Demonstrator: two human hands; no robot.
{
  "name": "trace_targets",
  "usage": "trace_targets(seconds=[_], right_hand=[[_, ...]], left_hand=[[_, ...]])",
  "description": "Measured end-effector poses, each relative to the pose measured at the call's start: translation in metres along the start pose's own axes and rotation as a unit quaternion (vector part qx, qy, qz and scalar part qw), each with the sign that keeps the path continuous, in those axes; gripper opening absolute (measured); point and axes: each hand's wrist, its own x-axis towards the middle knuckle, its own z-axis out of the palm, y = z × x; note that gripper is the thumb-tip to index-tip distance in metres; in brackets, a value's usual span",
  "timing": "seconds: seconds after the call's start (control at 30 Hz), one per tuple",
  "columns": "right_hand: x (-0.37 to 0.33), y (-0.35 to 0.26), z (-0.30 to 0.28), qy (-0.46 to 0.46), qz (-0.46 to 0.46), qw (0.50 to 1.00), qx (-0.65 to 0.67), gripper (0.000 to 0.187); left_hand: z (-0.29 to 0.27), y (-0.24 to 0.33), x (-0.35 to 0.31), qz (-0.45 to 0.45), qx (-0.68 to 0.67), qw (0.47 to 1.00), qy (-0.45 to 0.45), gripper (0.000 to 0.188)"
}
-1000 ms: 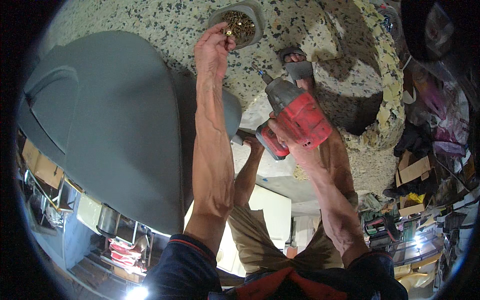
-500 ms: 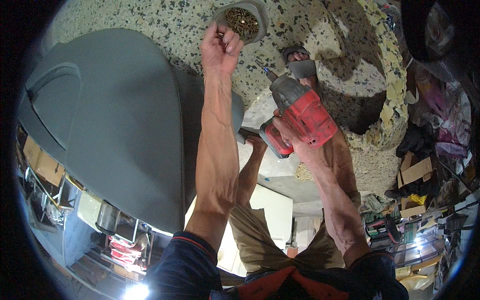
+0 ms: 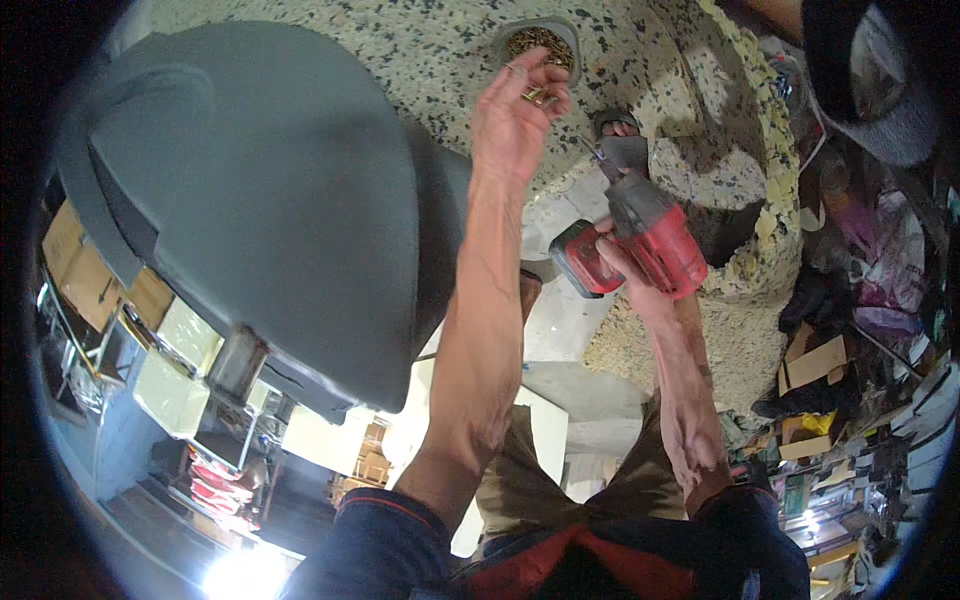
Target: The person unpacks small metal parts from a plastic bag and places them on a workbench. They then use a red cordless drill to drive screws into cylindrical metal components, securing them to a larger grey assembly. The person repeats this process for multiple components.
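My left hand (image 3: 512,128) is palm up with curled fingers, holding several brass-coloured screws (image 3: 538,96). Its fingertips overlap the near side of a small grey tub (image 3: 573,50), which holds many more loose screws (image 3: 530,40). In my right hand (image 3: 632,268) is a red and black cordless impact driver (image 3: 668,238), gripped by its handle. The driver's bit (image 3: 590,148) points up and left, toward the left hand, without touching it. On my left stands a large, dark grey, smoothly covered padded piece (image 3: 270,180) with a recessed side.
The tub rests on a speckled foam block (image 3: 430,60), whose raised, rough-edged part (image 3: 780,200) curves round at the right. Cardboard pieces (image 3: 812,365) and plastic bags (image 3: 890,260) clutter the far right. My sandalled foot (image 3: 622,135) shows beyond the driver.
My left hand has turned and loosened, so the screws in it now show. The view has shifted, moving the tub and driver rightward in the picture. My right hand keeps hold of the driver.
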Motion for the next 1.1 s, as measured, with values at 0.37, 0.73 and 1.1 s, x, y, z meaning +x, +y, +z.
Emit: trace_targets(seconds=[0.37, 0.73, 1.1], right_hand=[[-0.109, -0.047, 0.011, -0.067, -0.019, 0.997, 0.014, 0.027], [-0.190, -0.096, 0.067, -0.095, -0.063, 0.990, -0.089, 0.021], [-0.237, -0.095, 0.095, -0.138, -0.118, 0.962, -0.204, 0.027]], left_hand=[[0.085, 0.081, -0.158, -0.057, -0.178, 0.981, 0.057, 0.031], [0.079, 0.150, -0.281, -0.014, -0.253, 0.960, 0.119, 0.013], [0.059, 0.177, -0.352, -0.028, -0.219, 0.954, 0.202, 0.019]])
